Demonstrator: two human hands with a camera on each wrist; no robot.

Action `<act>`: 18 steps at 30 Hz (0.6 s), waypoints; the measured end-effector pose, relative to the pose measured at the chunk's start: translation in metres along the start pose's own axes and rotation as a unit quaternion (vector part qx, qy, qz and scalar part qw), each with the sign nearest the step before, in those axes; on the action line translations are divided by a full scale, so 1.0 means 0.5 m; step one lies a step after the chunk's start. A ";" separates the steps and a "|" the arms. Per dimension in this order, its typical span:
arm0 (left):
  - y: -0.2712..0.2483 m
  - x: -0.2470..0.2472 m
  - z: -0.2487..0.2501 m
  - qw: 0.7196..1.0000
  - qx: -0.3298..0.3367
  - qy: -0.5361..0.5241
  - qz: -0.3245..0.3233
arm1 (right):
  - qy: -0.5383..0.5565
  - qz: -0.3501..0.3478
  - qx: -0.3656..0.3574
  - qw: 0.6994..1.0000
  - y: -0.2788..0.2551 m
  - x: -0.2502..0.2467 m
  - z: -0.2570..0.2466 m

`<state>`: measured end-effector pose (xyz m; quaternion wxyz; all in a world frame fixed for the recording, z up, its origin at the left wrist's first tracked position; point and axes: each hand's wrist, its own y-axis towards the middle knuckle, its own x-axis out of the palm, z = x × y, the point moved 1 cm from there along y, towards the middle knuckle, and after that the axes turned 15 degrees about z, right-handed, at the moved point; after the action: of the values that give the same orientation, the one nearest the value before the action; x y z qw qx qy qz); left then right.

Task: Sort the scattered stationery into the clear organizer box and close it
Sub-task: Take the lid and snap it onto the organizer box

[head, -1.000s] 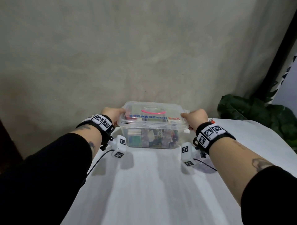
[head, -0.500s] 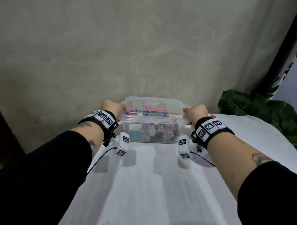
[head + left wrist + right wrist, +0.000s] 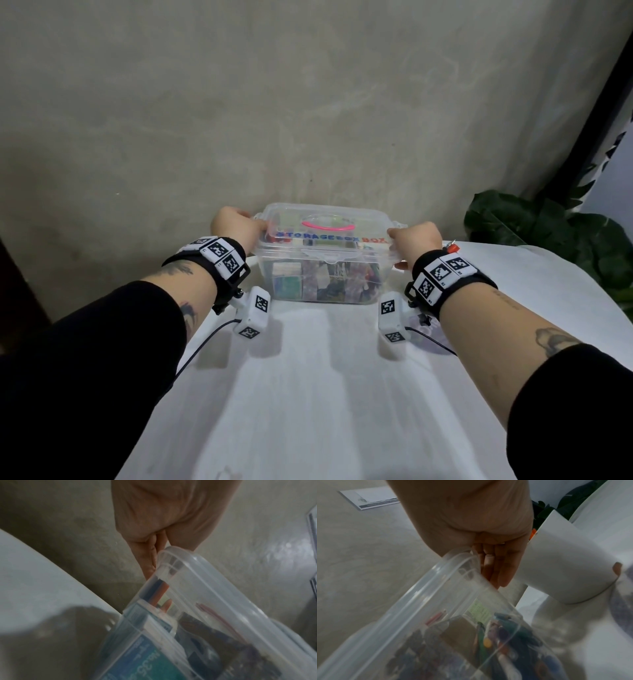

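The clear organizer box stands at the table's far edge by the wall, full of stationery. Its lid, with a pink handle, lies on top. My left hand grips the box's left end, thumb over the lid edge. The left wrist view shows the fingers running down that end of the box. My right hand grips the right end the same way. From the right wrist view, its fingers lie against the side of the box.
The white table stretches bare towards me. A grey wall rises just behind the box. A dark green plant stands at the right. A small red item lies behind my right wrist. A white cylindrical object sits beside the box's right end.
Both hands have slid the box away from me towards the wall; their hold on its ends is unchanged.
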<state>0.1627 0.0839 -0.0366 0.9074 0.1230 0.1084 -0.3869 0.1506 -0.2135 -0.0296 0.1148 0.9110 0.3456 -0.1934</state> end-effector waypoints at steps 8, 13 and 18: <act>0.002 -0.004 -0.008 0.998 -0.046 -0.036 -0.036 | -0.031 0.021 -0.025 0.999 -0.002 0.004 -0.006; -0.009 -0.006 -0.004 0.999 0.000 0.003 -0.036 | -0.031 0.002 -0.020 0.999 0.000 0.004 -0.001; -0.015 -0.007 -0.005 0.999 0.001 0.003 -0.054 | -0.028 -0.013 -0.015 0.999 0.002 0.003 0.002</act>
<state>0.1547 0.0823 -0.0391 0.8846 0.1192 0.1174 -0.4353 0.1523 -0.2138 -0.0313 0.1360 0.8989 0.3567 -0.2151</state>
